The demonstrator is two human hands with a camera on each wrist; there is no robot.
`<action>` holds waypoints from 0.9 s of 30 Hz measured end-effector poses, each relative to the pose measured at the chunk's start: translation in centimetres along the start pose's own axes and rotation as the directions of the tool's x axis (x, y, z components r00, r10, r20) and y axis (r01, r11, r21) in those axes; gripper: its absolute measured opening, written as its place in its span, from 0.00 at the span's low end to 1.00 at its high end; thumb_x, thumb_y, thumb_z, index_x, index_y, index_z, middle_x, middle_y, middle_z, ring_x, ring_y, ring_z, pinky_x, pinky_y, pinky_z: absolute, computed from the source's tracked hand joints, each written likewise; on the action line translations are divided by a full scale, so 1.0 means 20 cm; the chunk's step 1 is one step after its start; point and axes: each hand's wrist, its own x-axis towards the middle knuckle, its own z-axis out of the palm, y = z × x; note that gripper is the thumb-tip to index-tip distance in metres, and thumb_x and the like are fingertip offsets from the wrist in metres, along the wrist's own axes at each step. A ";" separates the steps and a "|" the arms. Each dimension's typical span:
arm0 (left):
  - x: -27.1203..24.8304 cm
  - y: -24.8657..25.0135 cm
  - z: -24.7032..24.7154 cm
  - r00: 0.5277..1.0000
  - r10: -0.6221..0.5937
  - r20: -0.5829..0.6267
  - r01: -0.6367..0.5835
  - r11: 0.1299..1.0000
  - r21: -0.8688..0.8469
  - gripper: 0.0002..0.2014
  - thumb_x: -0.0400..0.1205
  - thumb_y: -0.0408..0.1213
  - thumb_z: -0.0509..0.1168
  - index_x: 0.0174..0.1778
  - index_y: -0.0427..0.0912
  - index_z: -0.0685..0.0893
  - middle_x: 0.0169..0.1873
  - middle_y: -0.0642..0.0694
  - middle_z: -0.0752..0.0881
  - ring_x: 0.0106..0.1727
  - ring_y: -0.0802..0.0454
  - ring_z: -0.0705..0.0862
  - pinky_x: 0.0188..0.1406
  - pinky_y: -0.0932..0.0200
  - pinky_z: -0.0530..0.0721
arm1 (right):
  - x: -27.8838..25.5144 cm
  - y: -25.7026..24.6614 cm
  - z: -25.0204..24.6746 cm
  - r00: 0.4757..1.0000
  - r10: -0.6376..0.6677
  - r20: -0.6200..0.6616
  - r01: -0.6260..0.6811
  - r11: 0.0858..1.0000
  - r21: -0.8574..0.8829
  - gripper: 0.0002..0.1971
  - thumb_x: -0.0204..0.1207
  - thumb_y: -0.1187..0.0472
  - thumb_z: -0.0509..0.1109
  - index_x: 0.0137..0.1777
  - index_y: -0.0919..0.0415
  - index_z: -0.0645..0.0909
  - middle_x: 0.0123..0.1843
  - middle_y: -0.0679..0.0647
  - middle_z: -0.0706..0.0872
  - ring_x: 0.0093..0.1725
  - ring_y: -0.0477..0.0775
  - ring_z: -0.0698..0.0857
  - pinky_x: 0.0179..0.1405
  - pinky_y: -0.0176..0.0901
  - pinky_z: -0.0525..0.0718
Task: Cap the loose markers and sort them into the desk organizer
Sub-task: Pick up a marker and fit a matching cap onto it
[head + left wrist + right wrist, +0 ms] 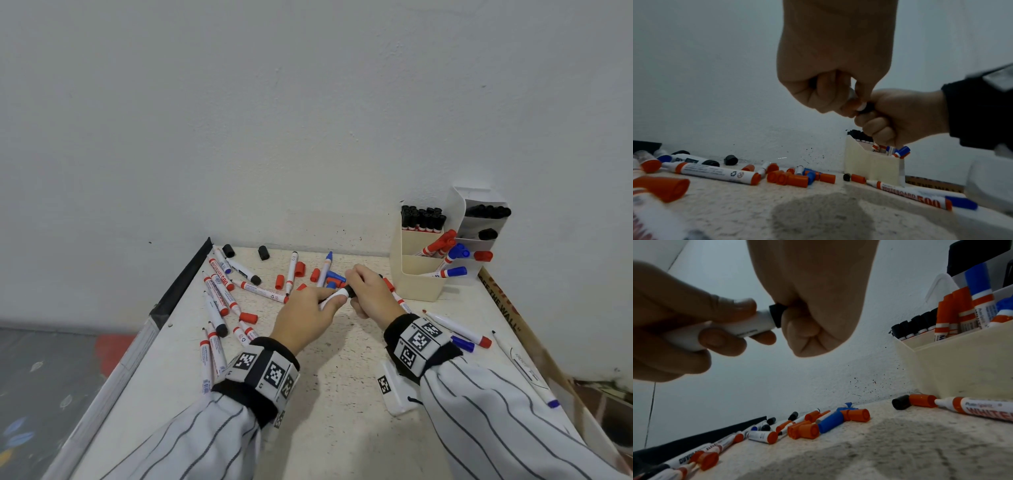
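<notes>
Above the middle of the table my left hand (310, 313) grips the white barrel of a black marker (748, 327). My right hand (370, 293) is curled round its black cap (778, 314), which sits on the barrel's end; the cap's far end is hidden in the fist. The cream desk organizer (418, 277) stands at the back right, holding capped black markers (423, 217), red markers (438, 245) and blue markers (454, 272). Loose red caps (299, 269), blue caps (335, 275) and black caps (263, 253) lie beyond my hands.
Several loose markers (219, 291) lie scattered along the table's left side, more at the right (459, 329). A white organizer (479, 222) with black caps stands behind the cream one. A tagged white block (390, 387) lies near my right wrist. The wall bounds the back.
</notes>
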 end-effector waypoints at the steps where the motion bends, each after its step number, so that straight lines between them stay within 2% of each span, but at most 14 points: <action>1: 0.00 0.01 -0.01 1.000 0.000 -0.002 0.000 1.000 0.027 0.17 0.83 0.52 0.58 0.59 0.50 0.86 0.27 0.58 0.79 0.30 0.60 0.74 0.34 0.59 0.76 | 0.00 0.00 0.00 1.000 0.003 -0.007 -0.003 1.000 0.003 0.15 0.84 0.58 0.53 0.34 0.57 0.64 0.27 0.51 0.65 0.18 0.45 0.61 0.15 0.33 0.59; 4: -0.02 0.04 -0.02 0.996 0.071 -0.053 -0.055 0.967 0.248 0.18 0.84 0.54 0.55 0.61 0.52 0.84 0.35 0.52 0.85 0.38 0.55 0.80 0.33 0.62 0.75 | -0.01 -0.01 0.00 0.999 0.038 -0.005 -0.038 0.999 0.012 0.15 0.84 0.59 0.51 0.33 0.57 0.64 0.28 0.51 0.66 0.21 0.47 0.59 0.17 0.33 0.58; 5: -0.03 0.04 -0.02 0.995 0.079 -0.054 -0.062 0.963 0.261 0.18 0.84 0.54 0.55 0.61 0.52 0.84 0.36 0.51 0.85 0.39 0.54 0.80 0.33 0.62 0.75 | -0.01 -0.02 0.00 0.999 0.043 0.002 -0.043 0.999 0.014 0.15 0.84 0.59 0.51 0.33 0.57 0.63 0.27 0.51 0.66 0.21 0.47 0.58 0.17 0.33 0.58; 7: -0.02 0.04 -0.02 0.999 0.050 -0.007 -0.048 0.987 0.155 0.17 0.84 0.52 0.56 0.58 0.49 0.85 0.30 0.54 0.81 0.33 0.58 0.76 0.31 0.61 0.73 | -0.03 -0.02 0.00 1.000 0.018 0.008 -0.018 1.000 0.014 0.15 0.84 0.59 0.51 0.34 0.57 0.63 0.27 0.51 0.65 0.20 0.46 0.58 0.17 0.33 0.57; 10: -0.01 0.05 -0.02 0.999 -0.019 0.051 0.024 0.994 -0.102 0.18 0.84 0.48 0.59 0.48 0.37 0.87 0.20 0.56 0.70 0.24 0.59 0.67 0.27 0.62 0.65 | -0.05 -0.02 -0.01 0.998 -0.058 0.007 0.058 0.998 0.014 0.15 0.85 0.59 0.51 0.35 0.58 0.62 0.27 0.53 0.64 0.19 0.44 0.59 0.17 0.34 0.57; 11: -0.01 0.05 -0.03 0.998 -0.022 0.053 0.028 0.993 -0.112 0.18 0.84 0.47 0.60 0.45 0.36 0.87 0.19 0.56 0.69 0.24 0.59 0.67 0.27 0.62 0.64 | -0.06 -0.02 -0.01 0.998 -0.064 0.008 0.064 0.998 0.016 0.14 0.85 0.60 0.51 0.35 0.58 0.62 0.27 0.53 0.63 0.18 0.44 0.59 0.17 0.35 0.57; 14: -0.03 0.08 -0.04 0.999 0.012 0.040 -0.016 0.995 0.099 0.15 0.84 0.51 0.57 0.39 0.48 0.83 0.22 0.56 0.72 0.27 0.58 0.71 0.25 0.63 0.64 | -0.06 -0.03 -0.02 1.000 -0.003 0.016 0.002 1.000 0.030 0.15 0.85 0.59 0.50 0.35 0.57 0.62 0.27 0.52 0.63 0.19 0.46 0.58 0.18 0.33 0.56; 16: -0.03 0.09 -0.04 0.998 0.022 0.053 -0.030 0.988 0.149 0.15 0.84 0.51 0.56 0.35 0.52 0.78 0.23 0.56 0.72 0.28 0.59 0.72 0.24 0.64 0.64 | -0.06 -0.03 -0.02 1.000 0.018 0.025 -0.018 1.000 0.025 0.15 0.85 0.58 0.50 0.35 0.57 0.62 0.27 0.52 0.64 0.19 0.46 0.58 0.17 0.33 0.56; 18: -0.02 0.09 -0.04 0.995 0.003 0.099 -0.007 0.999 0.042 0.15 0.85 0.48 0.57 0.33 0.51 0.80 0.22 0.56 0.71 0.25 0.60 0.69 0.24 0.64 0.64 | -0.07 -0.03 -0.02 0.999 -0.009 0.037 0.008 1.000 0.025 0.15 0.85 0.59 0.50 0.35 0.57 0.62 0.27 0.52 0.63 0.19 0.45 0.58 0.17 0.33 0.57; 20: -0.02 0.09 -0.06 0.987 -0.034 0.157 0.057 0.989 -0.140 0.15 0.84 0.46 0.59 0.41 0.44 0.87 0.22 0.57 0.74 0.22 0.62 0.70 0.25 0.67 0.66 | -0.09 -0.02 -0.02 0.997 -0.059 0.051 0.055 0.996 0.065 0.15 0.85 0.59 0.51 0.35 0.58 0.62 0.27 0.52 0.63 0.19 0.44 0.59 0.16 0.34 0.58; 22: -0.02 0.10 -0.07 0.977 -0.068 0.202 0.119 0.961 -0.250 0.16 0.84 0.45 0.59 0.45 0.40 0.88 0.22 0.56 0.75 0.18 0.64 0.72 0.21 0.72 0.68 | -0.11 -0.01 -0.02 0.995 -0.091 0.052 0.085 0.991 0.105 0.15 0.86 0.60 0.51 0.36 0.58 0.62 0.27 0.51 0.64 0.19 0.43 0.60 0.16 0.34 0.58; 24: -0.02 0.10 -0.06 0.980 -0.060 0.190 0.096 0.978 -0.187 0.16 0.84 0.46 0.59 0.44 0.42 0.88 0.23 0.55 0.75 0.21 0.62 0.71 0.25 0.69 0.70 | -0.12 -0.01 -0.02 0.997 -0.066 0.043 0.061 0.992 0.109 0.15 0.86 0.60 0.50 0.35 0.58 0.62 0.27 0.50 0.64 0.19 0.44 0.58 0.17 0.34 0.56; 27: -0.02 0.08 -0.03 0.991 -0.021 0.136 0.008 0.996 0.090 0.15 0.84 0.50 0.57 0.34 0.52 0.80 0.24 0.54 0.73 0.26 0.58 0.70 0.27 0.61 0.68 | -0.10 0.00 -0.02 0.999 0.006 0.045 -0.010 0.995 0.097 0.15 0.85 0.59 0.49 0.35 0.57 0.62 0.27 0.51 0.63 0.22 0.46 0.56 0.19 0.35 0.54</action>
